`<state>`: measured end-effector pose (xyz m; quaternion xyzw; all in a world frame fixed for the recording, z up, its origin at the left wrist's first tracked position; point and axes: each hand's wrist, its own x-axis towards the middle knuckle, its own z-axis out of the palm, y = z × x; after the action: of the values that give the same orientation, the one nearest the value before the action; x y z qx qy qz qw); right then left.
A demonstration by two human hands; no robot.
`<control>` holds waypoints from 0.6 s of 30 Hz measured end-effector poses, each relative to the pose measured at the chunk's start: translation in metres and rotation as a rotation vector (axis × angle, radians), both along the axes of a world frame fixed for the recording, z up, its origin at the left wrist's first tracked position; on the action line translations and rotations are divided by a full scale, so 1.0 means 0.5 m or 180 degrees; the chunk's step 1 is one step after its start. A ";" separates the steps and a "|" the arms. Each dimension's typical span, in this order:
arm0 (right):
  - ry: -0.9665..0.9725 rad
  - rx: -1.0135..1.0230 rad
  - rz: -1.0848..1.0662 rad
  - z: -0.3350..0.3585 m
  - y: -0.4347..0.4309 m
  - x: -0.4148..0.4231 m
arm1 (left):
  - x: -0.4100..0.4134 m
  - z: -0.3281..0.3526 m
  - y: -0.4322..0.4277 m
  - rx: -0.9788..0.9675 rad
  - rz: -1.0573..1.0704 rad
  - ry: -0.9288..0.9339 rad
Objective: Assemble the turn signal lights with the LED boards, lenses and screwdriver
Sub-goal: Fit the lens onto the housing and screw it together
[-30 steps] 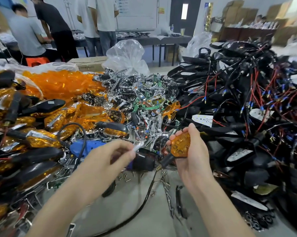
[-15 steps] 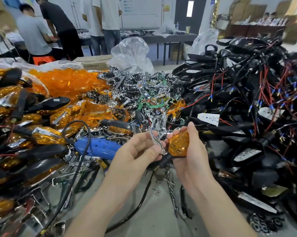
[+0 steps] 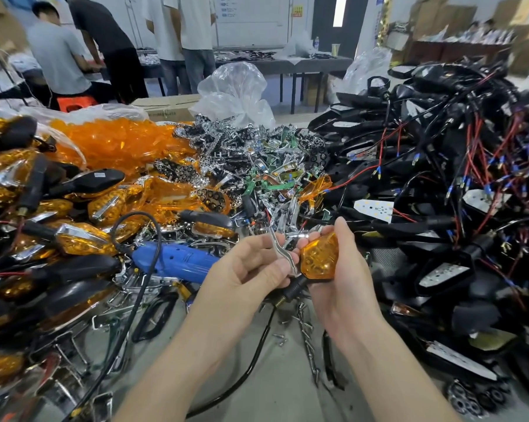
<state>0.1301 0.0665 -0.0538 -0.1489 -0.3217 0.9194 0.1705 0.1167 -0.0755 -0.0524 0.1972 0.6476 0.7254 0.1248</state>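
My right hand (image 3: 342, 278) grips a turn signal (image 3: 319, 258) with an amber lens facing me; its black stem (image 3: 290, 292) points down-left. My left hand (image 3: 245, 275) pinches a thin chrome trim strip (image 3: 283, 254) and holds it against the lamp's left edge. A blue electric screwdriver (image 3: 172, 260) lies on the table just left of my left hand, its black cable looping over it. Loose screws (image 3: 307, 339) lie on the table below my hands.
Finished amber signals (image 3: 83, 242) pile up at the left, loose amber lenses (image 3: 120, 144) behind them. Chrome reflectors and green boards (image 3: 257, 166) heap in the middle. Black housings with red and black wires (image 3: 439, 190) fill the right. People stand at a far table (image 3: 287, 63).
My left hand left the screwdriver area, picked up the chrome strip and brought it to the lamp's left edge. My right hand kept holding the lamp.
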 end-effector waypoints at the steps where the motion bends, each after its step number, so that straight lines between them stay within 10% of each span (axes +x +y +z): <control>1: 0.0007 0.0024 0.0000 0.000 0.000 0.001 | 0.000 0.000 0.000 0.0005 -0.0001 0.0005; 18: 0.0104 0.0264 -0.0081 0.002 -0.003 0.007 | 0.003 0.003 0.001 -0.0012 -0.0043 0.0143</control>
<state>0.1336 0.0650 -0.0527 -0.1308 -0.3548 0.9053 0.1934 0.1184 -0.0750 -0.0507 0.2175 0.6502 0.7187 0.1155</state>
